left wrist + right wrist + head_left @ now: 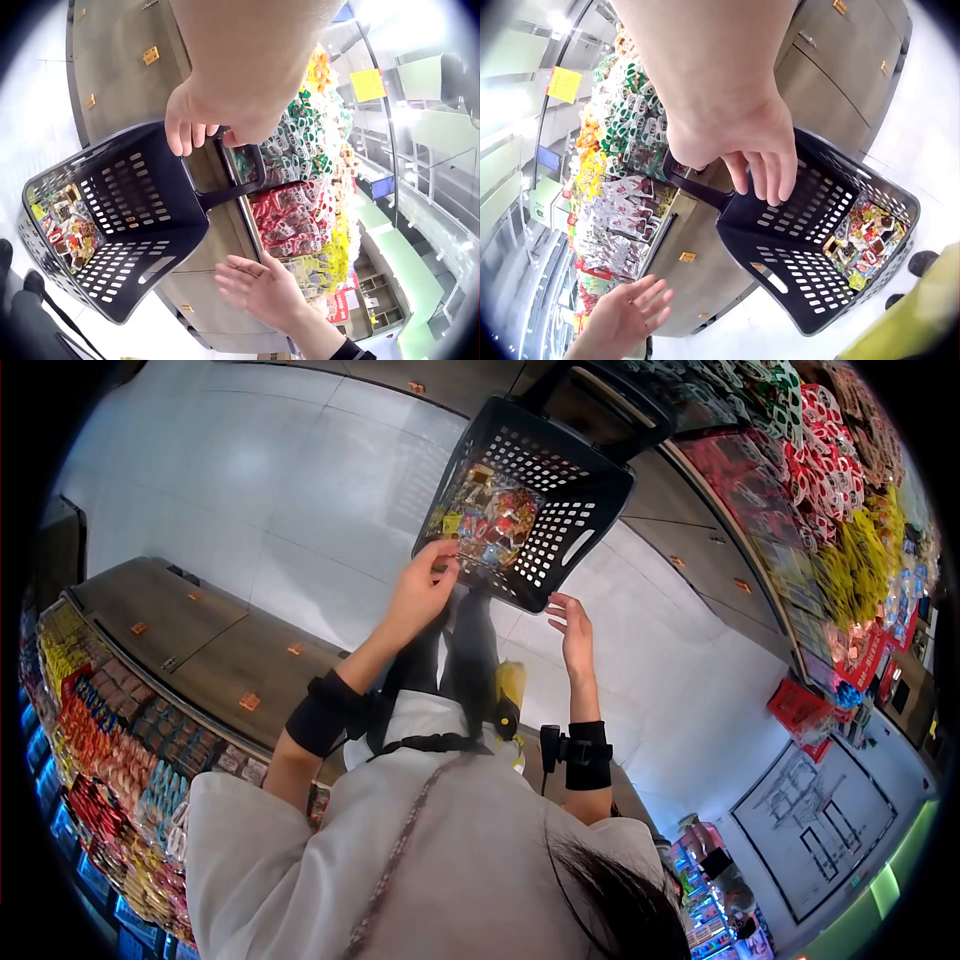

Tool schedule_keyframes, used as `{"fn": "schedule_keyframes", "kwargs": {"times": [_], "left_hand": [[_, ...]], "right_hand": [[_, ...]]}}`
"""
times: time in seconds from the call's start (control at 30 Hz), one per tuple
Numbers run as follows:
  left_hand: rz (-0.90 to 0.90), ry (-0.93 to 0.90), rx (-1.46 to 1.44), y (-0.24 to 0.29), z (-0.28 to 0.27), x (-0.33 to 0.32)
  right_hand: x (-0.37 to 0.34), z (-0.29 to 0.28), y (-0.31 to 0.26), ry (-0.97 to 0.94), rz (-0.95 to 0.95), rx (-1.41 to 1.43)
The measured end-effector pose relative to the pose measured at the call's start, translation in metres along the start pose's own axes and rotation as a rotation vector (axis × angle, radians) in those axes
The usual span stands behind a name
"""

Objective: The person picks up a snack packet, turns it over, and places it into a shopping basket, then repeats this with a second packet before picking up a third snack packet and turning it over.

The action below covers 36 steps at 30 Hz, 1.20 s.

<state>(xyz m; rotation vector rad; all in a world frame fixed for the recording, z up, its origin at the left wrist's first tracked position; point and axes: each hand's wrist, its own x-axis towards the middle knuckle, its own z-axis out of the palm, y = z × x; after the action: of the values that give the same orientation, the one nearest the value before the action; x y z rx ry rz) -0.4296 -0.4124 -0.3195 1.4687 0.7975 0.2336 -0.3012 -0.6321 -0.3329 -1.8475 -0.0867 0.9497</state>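
A black shopping basket (585, 485) with slotted walls stands in front of me, its handle (655, 430) at the far side. Small wrapped candies and snack packets (505, 515) in bright colours cover its bottom. My left hand (430, 582) is at the near left of the basket, fingers loosely bent, holding nothing. By the near right corner is my right hand (573, 630), its fingers loosely extended. In the left wrist view the right hand (264, 294) shows an open palm; the left palm (624, 319) appears likewise in the right wrist view.
Grey cabinets (200, 630) carry heaps of packaged snacks (130, 730) on the left. Another display of red, green and yellow packets (860, 550) lines the right. A red basket (800, 710) stands farther right, and a person (725, 875) is at the lower right.
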Motion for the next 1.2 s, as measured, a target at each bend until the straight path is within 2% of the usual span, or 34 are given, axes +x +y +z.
{"fn": "schedule_keyframes", "kwargs": {"times": [0.17, 0.67, 0.93, 1.2], "left_hand": [[-0.080, -0.047, 0.042, -0.023, 0.012, 0.003], [-0.196, 0.057, 0.010, -0.071, 0.058, 0.034], [-0.227, 0.068, 0.078, -0.099, 0.062, 0.052], [-0.224, 0.085, 0.071, -0.101, 0.060, 0.060]], "right_hand": [[0.026, 0.003, 0.031, -0.015, -0.014, -0.018], [0.082, 0.013, 0.116, -0.091, 0.091, -0.065], [0.106, 0.022, 0.132, -0.098, 0.103, -0.087], [0.129, 0.031, 0.144, -0.116, 0.100, -0.135]]}}
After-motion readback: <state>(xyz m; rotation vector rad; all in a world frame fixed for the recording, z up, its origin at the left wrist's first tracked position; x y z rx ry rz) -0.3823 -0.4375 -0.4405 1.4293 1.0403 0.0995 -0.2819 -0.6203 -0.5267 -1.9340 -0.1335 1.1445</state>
